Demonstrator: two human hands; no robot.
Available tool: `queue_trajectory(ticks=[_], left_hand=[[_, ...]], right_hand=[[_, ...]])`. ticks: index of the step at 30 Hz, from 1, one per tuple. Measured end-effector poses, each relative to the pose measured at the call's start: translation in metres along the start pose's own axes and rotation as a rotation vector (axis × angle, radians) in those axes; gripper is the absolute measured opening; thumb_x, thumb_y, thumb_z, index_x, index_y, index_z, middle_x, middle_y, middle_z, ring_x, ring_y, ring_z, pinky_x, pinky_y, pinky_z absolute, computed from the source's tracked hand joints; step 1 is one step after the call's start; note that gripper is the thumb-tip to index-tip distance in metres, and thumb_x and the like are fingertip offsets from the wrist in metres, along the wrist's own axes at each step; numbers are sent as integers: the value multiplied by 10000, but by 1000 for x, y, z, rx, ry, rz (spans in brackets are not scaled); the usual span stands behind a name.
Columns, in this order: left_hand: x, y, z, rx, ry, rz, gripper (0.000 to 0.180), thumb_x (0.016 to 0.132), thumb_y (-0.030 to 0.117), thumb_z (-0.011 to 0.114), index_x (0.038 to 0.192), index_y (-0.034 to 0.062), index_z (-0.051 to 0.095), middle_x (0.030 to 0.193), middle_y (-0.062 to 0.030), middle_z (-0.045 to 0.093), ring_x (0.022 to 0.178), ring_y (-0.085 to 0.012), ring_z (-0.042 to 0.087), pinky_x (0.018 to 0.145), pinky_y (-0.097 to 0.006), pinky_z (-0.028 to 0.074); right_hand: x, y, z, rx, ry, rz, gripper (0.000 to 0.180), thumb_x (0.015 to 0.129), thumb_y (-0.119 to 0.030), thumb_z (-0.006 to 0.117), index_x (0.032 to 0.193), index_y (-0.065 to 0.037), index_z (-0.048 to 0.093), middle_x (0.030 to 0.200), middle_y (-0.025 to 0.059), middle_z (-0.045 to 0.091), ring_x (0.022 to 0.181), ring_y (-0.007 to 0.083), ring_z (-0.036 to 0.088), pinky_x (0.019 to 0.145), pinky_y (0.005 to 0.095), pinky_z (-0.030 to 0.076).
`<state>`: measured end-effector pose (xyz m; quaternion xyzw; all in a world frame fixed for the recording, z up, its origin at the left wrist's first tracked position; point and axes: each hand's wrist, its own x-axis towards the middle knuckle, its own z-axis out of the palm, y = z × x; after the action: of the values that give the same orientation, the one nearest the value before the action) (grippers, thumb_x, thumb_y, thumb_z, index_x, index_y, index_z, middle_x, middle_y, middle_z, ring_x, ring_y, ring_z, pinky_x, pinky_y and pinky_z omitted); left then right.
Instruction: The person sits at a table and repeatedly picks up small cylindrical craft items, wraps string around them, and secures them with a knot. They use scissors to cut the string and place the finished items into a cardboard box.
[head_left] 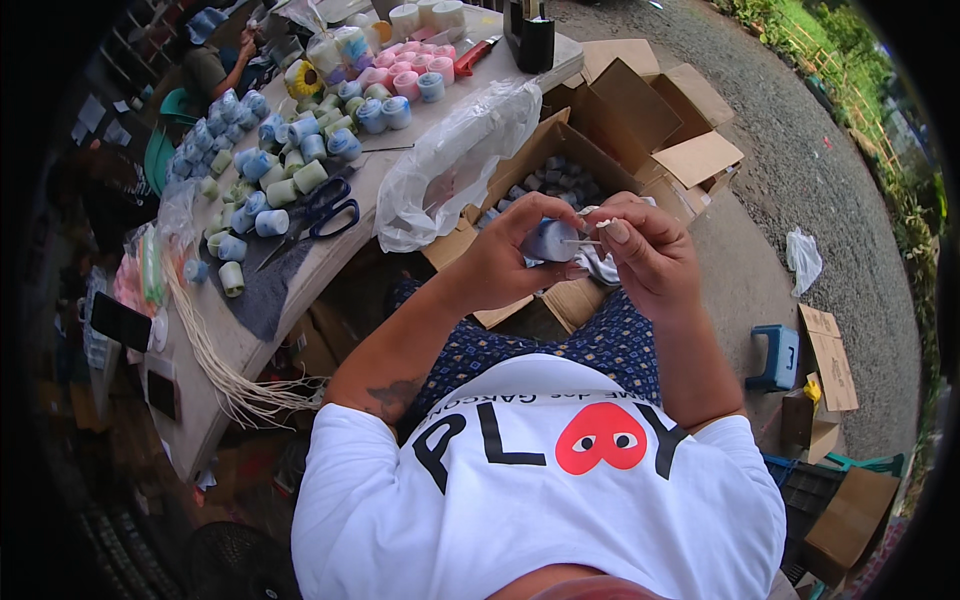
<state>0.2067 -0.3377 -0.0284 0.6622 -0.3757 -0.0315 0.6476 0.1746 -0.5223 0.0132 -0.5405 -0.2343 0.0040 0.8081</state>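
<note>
My left hand [498,262] is wrapped round a small pale-blue candle [549,241], tilted so its end faces right. A thin white wick [578,241] sticks out of that end toward my right hand [650,255]. The right fingers are pinched together close to the wick, with a small white bit at their tips; whether they grip the wick itself I cannot tell. Below both hands, an open cardboard box [548,138] holds several similar blue-grey candles [560,180]. On the table [365,170] stand many blue and green candles [290,165].
Dark-handled scissors [325,208], a bundle of white wicks [215,350], pink candles [405,70] and a clear plastic bag [455,165] lie on the table. A blue step stool [773,358] stands at the right. Another person [215,65] sits beyond the table at the far left.
</note>
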Motion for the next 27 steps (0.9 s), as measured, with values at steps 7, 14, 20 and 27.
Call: queue_trajectory(ticks=[7,14,20,27], left_hand=[[-38,-25,-5,53,8,-343,326,775,157,739,1024,74,547,862,-11,576,816,-84,537,733,-235,442],[-32,-19,-2,122,10,-133,131,821,90,676,921,35,612,895,-43,571,872,-124,544,756,-247,425],[-36,-16,1,214,92,-166,119,853,127,645,898,23,608,956,-63,545,858,-137,528,736,-250,416],[-43,-30,4,-57,50,-250,198,922,221,564,912,23,574,918,-28,503,767,-81,502,698,-221,426]], right_hand=[[-32,44,-21,-656,99,-15,72,846,-34,622,908,-16,656,855,65,593,772,140,566,673,249,456],[-32,48,-19,-798,30,-41,113,826,-6,627,938,-13,643,863,84,600,777,183,579,667,270,457],[-30,49,-10,-765,31,-42,165,809,19,634,968,-27,643,869,85,598,778,181,580,658,276,457],[-31,57,-6,-849,40,-59,175,791,32,648,941,-56,666,908,64,580,831,191,577,691,282,460]])
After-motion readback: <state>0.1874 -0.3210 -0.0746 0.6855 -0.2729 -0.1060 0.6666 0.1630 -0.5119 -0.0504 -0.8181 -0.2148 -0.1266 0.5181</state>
